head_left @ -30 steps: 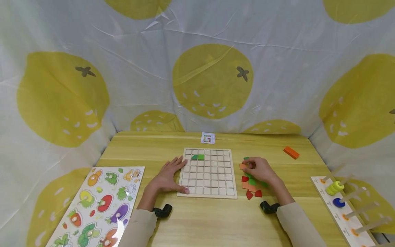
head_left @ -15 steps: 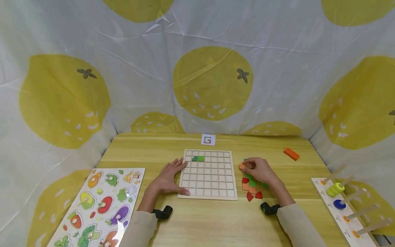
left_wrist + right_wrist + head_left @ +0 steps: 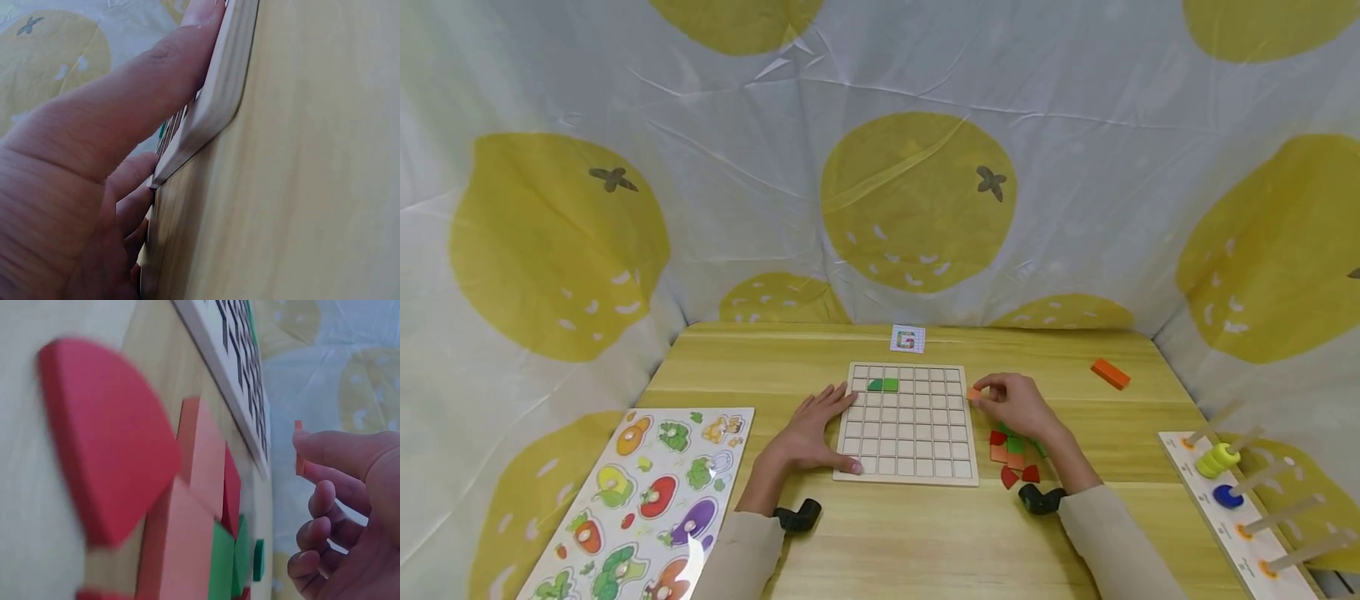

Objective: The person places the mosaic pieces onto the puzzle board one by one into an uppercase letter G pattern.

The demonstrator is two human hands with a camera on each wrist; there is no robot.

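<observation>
A wooden grid board (image 3: 917,433) lies mid-table, with a dark green quarter-round tile (image 3: 876,385) and a light green square tile (image 3: 891,385) side by side in its upper left cells. My left hand (image 3: 808,432) rests along the board's left edge, fingers spread, its thumb at the lower left corner. Thumb and forefinger of my right hand (image 3: 1017,404) pinch an orange square tile (image 3: 973,394) just off the board's right edge; the right wrist view shows this tile (image 3: 299,450) edge-on, lifted. Below that hand lies a pile of red, green and orange tiles (image 3: 1015,461).
A pattern card (image 3: 907,338) lies behind the board. To the left is a vegetable puzzle board (image 3: 647,492). On the right stand a peg board (image 3: 1232,508) with rings and, farther back, an orange block (image 3: 1110,373). A lemon-print curtain (image 3: 917,200) surrounds the table.
My right hand has lifted the orange square tile away from the pile and carried it left, up to the board's right edge. The left hand stays in place.
</observation>
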